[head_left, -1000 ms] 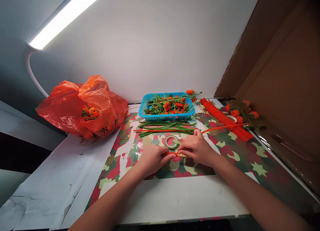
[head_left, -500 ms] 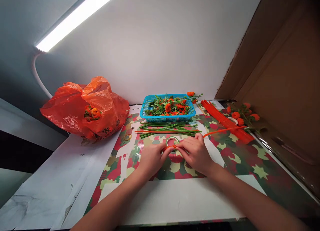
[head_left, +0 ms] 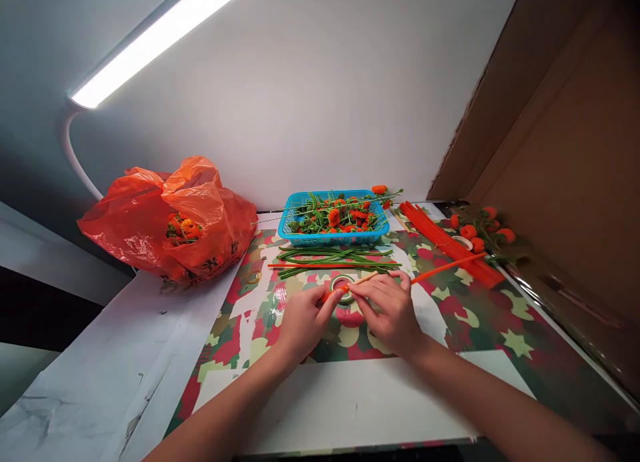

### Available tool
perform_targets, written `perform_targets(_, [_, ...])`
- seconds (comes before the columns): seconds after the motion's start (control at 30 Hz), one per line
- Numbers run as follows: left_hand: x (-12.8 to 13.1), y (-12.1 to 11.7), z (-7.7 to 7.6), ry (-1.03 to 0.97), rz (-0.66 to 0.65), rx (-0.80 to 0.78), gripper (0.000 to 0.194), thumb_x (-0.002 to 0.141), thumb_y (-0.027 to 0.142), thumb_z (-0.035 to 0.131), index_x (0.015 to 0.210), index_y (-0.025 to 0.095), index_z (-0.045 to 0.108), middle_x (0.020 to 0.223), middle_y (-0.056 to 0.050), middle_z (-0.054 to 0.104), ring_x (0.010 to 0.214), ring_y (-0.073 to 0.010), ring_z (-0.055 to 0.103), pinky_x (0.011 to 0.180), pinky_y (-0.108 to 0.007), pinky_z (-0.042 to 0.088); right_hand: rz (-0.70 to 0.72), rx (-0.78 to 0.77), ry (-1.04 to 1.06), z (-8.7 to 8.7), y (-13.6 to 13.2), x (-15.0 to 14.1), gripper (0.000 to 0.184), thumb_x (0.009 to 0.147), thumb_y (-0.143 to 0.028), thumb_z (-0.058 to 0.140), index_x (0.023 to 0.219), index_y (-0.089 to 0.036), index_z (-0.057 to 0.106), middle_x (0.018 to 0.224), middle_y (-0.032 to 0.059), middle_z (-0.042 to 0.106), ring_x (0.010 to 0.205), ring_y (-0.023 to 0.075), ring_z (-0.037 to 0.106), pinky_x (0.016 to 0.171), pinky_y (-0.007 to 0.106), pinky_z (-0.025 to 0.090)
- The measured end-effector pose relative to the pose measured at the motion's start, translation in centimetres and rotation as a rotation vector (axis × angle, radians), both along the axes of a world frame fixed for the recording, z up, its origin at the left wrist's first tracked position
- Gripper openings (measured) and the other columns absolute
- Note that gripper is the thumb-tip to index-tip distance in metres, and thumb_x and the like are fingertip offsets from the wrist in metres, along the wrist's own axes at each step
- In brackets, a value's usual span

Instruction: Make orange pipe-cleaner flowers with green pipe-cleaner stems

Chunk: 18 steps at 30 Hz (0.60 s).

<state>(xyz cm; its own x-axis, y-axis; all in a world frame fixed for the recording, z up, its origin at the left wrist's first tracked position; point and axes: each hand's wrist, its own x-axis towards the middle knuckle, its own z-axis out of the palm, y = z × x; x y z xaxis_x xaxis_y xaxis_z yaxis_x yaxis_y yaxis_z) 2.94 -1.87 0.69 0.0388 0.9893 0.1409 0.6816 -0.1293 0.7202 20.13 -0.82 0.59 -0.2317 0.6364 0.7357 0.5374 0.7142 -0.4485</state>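
Note:
My left hand [head_left: 306, 319] pinches the coiled end of an orange pipe cleaner [head_left: 445, 269] between thumb and forefinger. Close beside it, the fingertips of my right hand [head_left: 393, 313] are closed at a thin wooden stick [head_left: 367, 278], whose tip meets the orange coil. The pipe cleaner's long free end runs out past my right hand to the right. Under my fingertips lies a roll of tape [head_left: 344, 301], partly hidden. Behind it are several green pipe cleaners [head_left: 335, 254] with an orange one [head_left: 300, 266] across them.
A blue basket [head_left: 333, 238] of orange flowers with green stems stands at the back. An orange plastic bag [head_left: 220, 232] with flowers sits left. Red-orange pipe cleaners [head_left: 445, 239] lie in a bundle on the right, near more flowers [head_left: 477, 235]. A lamp [head_left: 165, 42] hangs above.
The wooden stick now shows at my right fingertips, against the orange coil. The pipe cleaner's free end has straightened a little. The view has shifted slightly.

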Motion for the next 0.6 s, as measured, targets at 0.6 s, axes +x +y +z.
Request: perform_targets(0.6, [0.31,-0.41,-0.26,-0.01,0.032,-0.002,0.05,0.087,0.054,0.044,0.055,0.018,0.031,0.05,0.005,0.026,0.051,-0.0093,0.024,0.049,-0.026,0.016,0.038,-0.235,0.177,-0.43,-0.26,-0.5,0.01,0.083,-0.017,0.064,0.077,-0.023,0.064,0.077,-0.0028,0.073,0.076,0.0176,0.065,0.079,0.037,0.033])
